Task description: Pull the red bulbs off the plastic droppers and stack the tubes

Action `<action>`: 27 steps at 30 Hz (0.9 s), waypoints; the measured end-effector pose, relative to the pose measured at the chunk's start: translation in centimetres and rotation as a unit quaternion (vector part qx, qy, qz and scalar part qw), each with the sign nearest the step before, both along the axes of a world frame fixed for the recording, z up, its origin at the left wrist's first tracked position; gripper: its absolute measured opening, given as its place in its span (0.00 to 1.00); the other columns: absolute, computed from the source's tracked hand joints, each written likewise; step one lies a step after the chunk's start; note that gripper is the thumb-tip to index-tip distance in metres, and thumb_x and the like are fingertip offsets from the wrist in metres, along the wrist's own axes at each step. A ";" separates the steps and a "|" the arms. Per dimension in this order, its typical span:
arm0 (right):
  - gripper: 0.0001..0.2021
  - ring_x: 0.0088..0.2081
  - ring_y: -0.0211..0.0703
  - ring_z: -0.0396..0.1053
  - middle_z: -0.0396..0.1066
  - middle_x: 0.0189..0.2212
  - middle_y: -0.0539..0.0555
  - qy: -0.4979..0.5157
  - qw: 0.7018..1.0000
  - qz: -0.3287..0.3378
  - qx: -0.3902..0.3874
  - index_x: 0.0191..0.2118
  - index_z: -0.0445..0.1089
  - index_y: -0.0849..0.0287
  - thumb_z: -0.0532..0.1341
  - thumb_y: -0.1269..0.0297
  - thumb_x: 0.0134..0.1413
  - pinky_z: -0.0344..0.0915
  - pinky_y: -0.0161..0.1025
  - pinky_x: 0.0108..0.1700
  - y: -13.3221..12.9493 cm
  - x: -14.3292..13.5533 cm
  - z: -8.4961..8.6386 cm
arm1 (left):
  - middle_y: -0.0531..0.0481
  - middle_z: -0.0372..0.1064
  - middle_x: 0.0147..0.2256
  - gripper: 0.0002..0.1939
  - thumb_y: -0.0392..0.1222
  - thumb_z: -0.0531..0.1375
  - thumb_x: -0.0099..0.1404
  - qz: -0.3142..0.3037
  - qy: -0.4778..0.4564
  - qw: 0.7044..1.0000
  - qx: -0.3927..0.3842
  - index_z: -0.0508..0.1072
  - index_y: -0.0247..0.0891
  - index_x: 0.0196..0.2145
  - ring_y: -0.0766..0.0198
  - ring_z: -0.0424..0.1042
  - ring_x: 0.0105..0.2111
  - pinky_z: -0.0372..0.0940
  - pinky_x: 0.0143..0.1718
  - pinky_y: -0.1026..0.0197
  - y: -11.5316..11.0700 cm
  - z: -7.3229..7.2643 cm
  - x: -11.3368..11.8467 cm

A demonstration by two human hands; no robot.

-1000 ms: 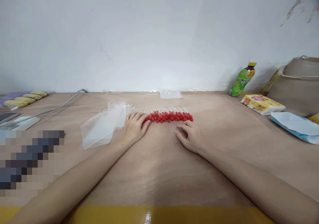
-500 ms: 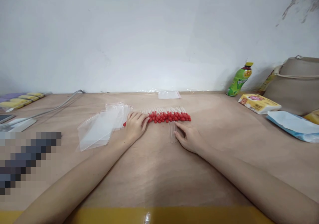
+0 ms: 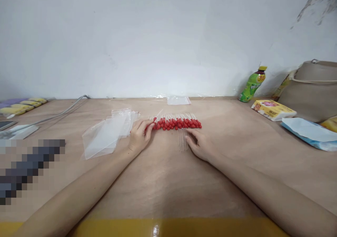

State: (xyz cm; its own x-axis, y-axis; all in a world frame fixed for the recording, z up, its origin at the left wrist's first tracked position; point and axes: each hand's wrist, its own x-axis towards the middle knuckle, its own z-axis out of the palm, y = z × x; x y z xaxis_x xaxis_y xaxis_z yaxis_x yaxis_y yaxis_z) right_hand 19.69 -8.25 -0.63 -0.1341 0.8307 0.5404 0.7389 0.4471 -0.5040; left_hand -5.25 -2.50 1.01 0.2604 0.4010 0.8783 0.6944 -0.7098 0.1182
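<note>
A row of droppers with red rubber bulbs (image 3: 176, 123) and thin clear stems pointing to the wall lies on the brown table. My left hand (image 3: 140, 135) is closed at the row's left end, pinching one red-bulbed dropper (image 3: 158, 114) that tilts up and right. Below the row lie several loose clear tubes (image 3: 181, 140), side by side. At their right edge, my right hand (image 3: 198, 144) has its thumb and bent forefinger on the rightmost tube. My left hand hides some bulbs behind its fingers.
Clear zip bags (image 3: 104, 135) overlap on the left, and a white bag (image 3: 179, 100) lies by the wall. A grey cable (image 3: 63, 111) crosses the far left. On the right stand a green bottle (image 3: 251, 86), a yellow tissue pack (image 3: 273, 110), a blue-white packet (image 3: 310, 133) and a beige bag (image 3: 308, 93).
My left hand has shifted slightly left, and one dropper now tilts up from its fingers. My right fingertips have slid a little right, along with the edge of the tubes.
</note>
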 end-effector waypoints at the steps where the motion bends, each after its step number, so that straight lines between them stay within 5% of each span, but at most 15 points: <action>1: 0.16 0.46 0.50 0.67 0.70 0.43 0.61 0.012 1.000 -0.010 -0.003 0.46 0.67 0.62 0.53 0.61 0.54 0.64 0.49 0.48 0.0 0.1 -0.1 | 0.46 0.71 0.36 0.07 0.35 0.55 0.62 -0.022 -0.003 1.000 -0.002 0.70 0.36 0.39 0.62 0.70 0.38 0.65 0.41 0.58 -0.4 0.0 0.0; 5: 0.16 0.45 0.48 0.67 0.70 0.43 0.59 0.069 0.997 -0.024 -0.027 0.45 0.66 0.60 0.52 0.57 0.56 0.65 0.48 0.47 0.3 0.5 -0.4 | 0.45 0.70 0.38 0.10 0.31 0.54 0.62 -0.108 0.030 0.993 -0.027 0.69 0.37 0.41 0.63 0.70 0.41 0.67 0.43 0.59 -2.8 0.1 -0.1; 8: 0.17 0.48 0.47 0.65 0.68 0.46 0.59 0.097 0.995 -0.001 0.025 0.48 0.63 0.59 0.52 0.57 0.56 0.63 0.47 0.50 0.1 0.7 -0.1 | 0.45 0.70 0.39 0.12 0.30 0.54 0.62 -0.164 0.070 0.982 -0.060 0.69 0.37 0.43 0.64 0.70 0.41 0.68 0.42 0.61 -4.4 0.2 -0.2; 14: 0.20 0.54 0.48 0.59 0.63 0.51 0.58 -0.056 0.980 0.120 0.148 0.53 0.62 0.56 0.58 0.59 0.54 0.57 0.50 0.55 -1.0 0.4 1.1 | 0.46 0.71 0.39 0.13 0.28 0.53 0.62 -0.233 0.106 0.963 -0.081 0.69 0.37 0.43 0.66 0.71 0.41 0.68 0.42 0.65 -5.0 0.3 -0.1; 22: 0.08 0.51 0.44 0.63 0.72 0.42 0.52 -0.125 0.963 0.143 0.190 0.40 0.71 0.54 0.57 0.63 0.55 0.56 0.49 0.55 -1.0 -0.3 0.8 | 0.46 0.71 0.40 0.13 0.31 0.51 0.64 -0.247 0.124 0.955 -0.108 0.69 0.39 0.44 0.66 0.71 0.41 0.68 0.41 0.65 -5.0 0.1 0.0; 27: 0.08 0.50 0.45 0.64 0.73 0.40 0.51 -0.123 0.957 0.161 0.208 0.39 0.72 0.55 0.58 0.65 0.54 0.56 0.49 0.55 -1.2 -0.6 0.8 | 0.44 0.68 0.46 0.18 0.42 0.57 0.62 -0.187 0.183 0.954 -0.143 0.66 0.39 0.49 0.57 0.63 0.51 0.56 0.54 0.49 -5.2 0.7 1.5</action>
State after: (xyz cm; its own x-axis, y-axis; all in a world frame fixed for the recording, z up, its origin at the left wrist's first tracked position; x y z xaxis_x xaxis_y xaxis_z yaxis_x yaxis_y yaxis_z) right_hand 19.05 -9.42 0.18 -0.5123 0.4442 0.7350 0.6023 0.7959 -0.0612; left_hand -3.77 -7.66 1.66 0.7015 0.4294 0.5688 0.4299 -0.8915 0.1428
